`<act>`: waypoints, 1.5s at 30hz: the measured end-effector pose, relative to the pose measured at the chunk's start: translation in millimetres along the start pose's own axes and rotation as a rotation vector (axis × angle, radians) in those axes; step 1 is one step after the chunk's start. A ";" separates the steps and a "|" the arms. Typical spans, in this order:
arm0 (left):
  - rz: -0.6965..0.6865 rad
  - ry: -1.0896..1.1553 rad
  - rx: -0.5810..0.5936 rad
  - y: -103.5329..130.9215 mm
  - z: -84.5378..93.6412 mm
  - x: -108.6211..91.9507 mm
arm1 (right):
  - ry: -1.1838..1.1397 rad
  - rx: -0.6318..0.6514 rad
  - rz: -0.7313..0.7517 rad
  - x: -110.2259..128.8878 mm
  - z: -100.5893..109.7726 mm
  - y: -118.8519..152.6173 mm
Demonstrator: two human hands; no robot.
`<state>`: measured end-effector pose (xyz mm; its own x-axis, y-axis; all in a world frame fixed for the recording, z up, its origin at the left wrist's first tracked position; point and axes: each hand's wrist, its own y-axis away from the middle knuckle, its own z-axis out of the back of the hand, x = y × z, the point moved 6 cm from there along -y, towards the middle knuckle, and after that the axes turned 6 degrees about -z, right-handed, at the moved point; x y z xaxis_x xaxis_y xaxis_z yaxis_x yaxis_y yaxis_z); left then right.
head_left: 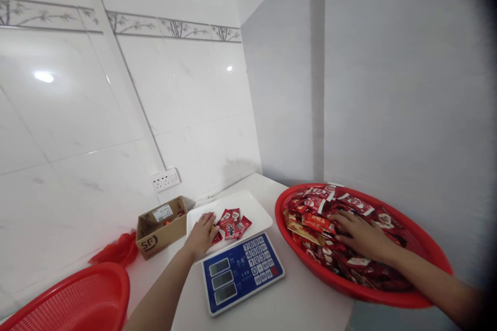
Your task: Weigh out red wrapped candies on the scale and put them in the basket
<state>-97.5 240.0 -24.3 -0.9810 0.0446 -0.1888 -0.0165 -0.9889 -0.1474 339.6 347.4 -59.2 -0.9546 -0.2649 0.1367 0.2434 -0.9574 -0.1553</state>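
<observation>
We see two bare hands at work over one white desk (pixel 248 310), each at a different spot. Our left hand (pixel 201 237) reaches onto the one white weighing tray (pixel 254 207) of the scale, its fingers slightly bent over the tray's left part, beside the red packets (pixel 231 228); we cannot tell whether they grip anything. We count at least three of these packets, overlapping near the middle of the tray, with more red wrapping close to our fingertips. On the near side of the tray sits one blue panel (pixel 243 272) with three displays and a keypad. Our right hand (pixel 359 237) lies palm down in the right basket (pixel 435 274), fingers spread apart and touching the heaped packets (pixel 359 204), with no packet clearly grasped. That heap is mostly red, with some gold wrapping, and too jumbled for us to count. There are two red baskets in all; the left basket (pixel 77 295) stands at the near left, cut off by the view. Beyond it we see one red plastic bag (pixel 116 249), just beside one cardboard box (pixel 165 230) that holds a few red items.
</observation>
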 end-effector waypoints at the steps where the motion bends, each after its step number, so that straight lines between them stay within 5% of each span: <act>1: -0.011 -0.003 0.012 0.7 0.4 2.2 | 0.000 -0.002 0.000 0.4 0.6 0.3; 7: 0.030 -0.038 0.001 -0.4 7.8 4.7 | 0.003 -0.014 0.002 1.4 1.4 1.1; 15: -0.079 -0.106 0.035 -12.7 0.2 -59.1 | -0.002 -0.024 0.016 3.1 5.0 2.4; 22: 0.052 -0.174 0.066 -9.4 2.7 -39.4 | 0.010 0.025 0.005 6.1 6.9 4.3; 26: -0.004 -0.150 0.023 -16.4 1.0 -65.1 | 0.002 -0.017 0.024 2.7 2.5 1.6; 33: -0.060 -0.064 0.143 -29.0 -23.6 -98.7 | 0.014 -0.059 0.041 0.9 2.0 1.3; 38: -0.001 0.001 0.094 -25.5 -6.2 -75.1 | 0.018 -0.054 0.034 1.2 3.0 1.7; 45: 0.225 0.138 0.044 -9.0 28.2 7.2 | 0.013 -0.051 0.037 -0.6 -1.6 0.0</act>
<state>-109.9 245.2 3.0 -0.9254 -0.1609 -0.3432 0.1872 -0.9813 -0.0448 339.9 347.8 -60.8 -0.9473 -0.2982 0.1169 0.2700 -0.9398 -0.2096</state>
